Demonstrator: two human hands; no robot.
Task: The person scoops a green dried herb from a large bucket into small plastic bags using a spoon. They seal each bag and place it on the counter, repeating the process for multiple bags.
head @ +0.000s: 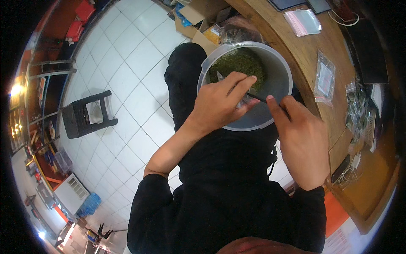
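A translucent plastic bucket (279, 73) stands at my lap beside the wooden desk. Crumbled dried green herb (244, 60) lies inside it. My left hand (215, 100) is over the bucket's opening, its fingers bent around a small clear plastic bag (219, 76) that they mostly hide. In my right hand (298, 133), at the bucket's right rim, is the thin dark handle of a utensil (257, 97). The handle points left toward the bag, and its far end is hidden behind my left fingers.
On the wooden desk (304, 54) lie a stack of clear zip bags (303, 22), a clear packet (324, 77) and several filled bags (356, 111). An open cardboard box (203, 12) sits beyond the bucket. A black plastic stool (74, 119) is on the tiled floor at left.
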